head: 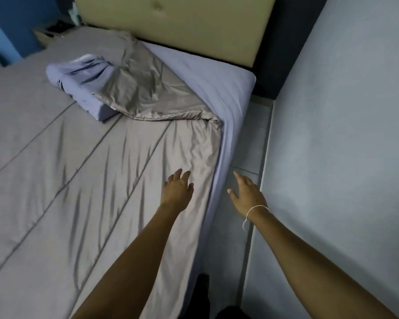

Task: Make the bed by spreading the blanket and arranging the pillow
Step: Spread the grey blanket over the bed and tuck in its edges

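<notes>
One bed (230, 88), one blanket (90, 180), one pillow (83, 86), two hands

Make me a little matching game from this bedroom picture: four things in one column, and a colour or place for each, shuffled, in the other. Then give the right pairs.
Things:
1. blanket
2. pillow
3. headboard
4. left hand

Descriptions:
A. beige, upright at the far end of the bed
B. resting on the blanket near the bed's right edge
C. grey-brown, spread over the bed, its top corner folded back
D. light blue-purple, lying on the blanket, partly covered by the folded-back part

Pairs: 1-C, 2-D, 3-A, 4-B
</notes>
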Demonstrator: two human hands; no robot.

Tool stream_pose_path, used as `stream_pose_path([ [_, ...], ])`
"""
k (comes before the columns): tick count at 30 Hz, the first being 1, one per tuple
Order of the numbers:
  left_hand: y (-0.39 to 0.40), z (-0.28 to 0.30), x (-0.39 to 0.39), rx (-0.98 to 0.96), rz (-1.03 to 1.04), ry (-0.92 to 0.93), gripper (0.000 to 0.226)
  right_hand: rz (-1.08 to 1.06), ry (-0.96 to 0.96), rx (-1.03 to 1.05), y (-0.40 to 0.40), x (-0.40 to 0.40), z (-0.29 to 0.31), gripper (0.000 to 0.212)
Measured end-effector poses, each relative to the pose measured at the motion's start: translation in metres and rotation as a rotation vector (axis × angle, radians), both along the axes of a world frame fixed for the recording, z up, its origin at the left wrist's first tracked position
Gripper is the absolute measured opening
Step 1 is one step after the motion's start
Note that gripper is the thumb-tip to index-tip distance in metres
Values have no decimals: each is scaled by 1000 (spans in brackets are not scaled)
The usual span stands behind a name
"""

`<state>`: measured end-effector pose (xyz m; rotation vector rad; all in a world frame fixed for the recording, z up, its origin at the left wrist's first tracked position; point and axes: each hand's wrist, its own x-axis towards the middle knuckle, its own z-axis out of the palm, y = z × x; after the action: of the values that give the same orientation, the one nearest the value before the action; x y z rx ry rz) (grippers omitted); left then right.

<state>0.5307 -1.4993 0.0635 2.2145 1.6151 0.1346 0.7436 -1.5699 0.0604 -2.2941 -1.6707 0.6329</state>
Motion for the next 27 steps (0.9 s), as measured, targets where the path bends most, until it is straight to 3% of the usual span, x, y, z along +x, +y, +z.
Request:
stream_pose_path([
  [10,136,-13,86,-62,143,-3,52,54,49,-33,177,110,-19,63],
  [20,311,-3,170,-49,360,20,53,315,56,-57,390,186,-23,60],
  [27,407,-27,194,-82,501,7,55,509,-26,-140,505,203,-38,58],
])
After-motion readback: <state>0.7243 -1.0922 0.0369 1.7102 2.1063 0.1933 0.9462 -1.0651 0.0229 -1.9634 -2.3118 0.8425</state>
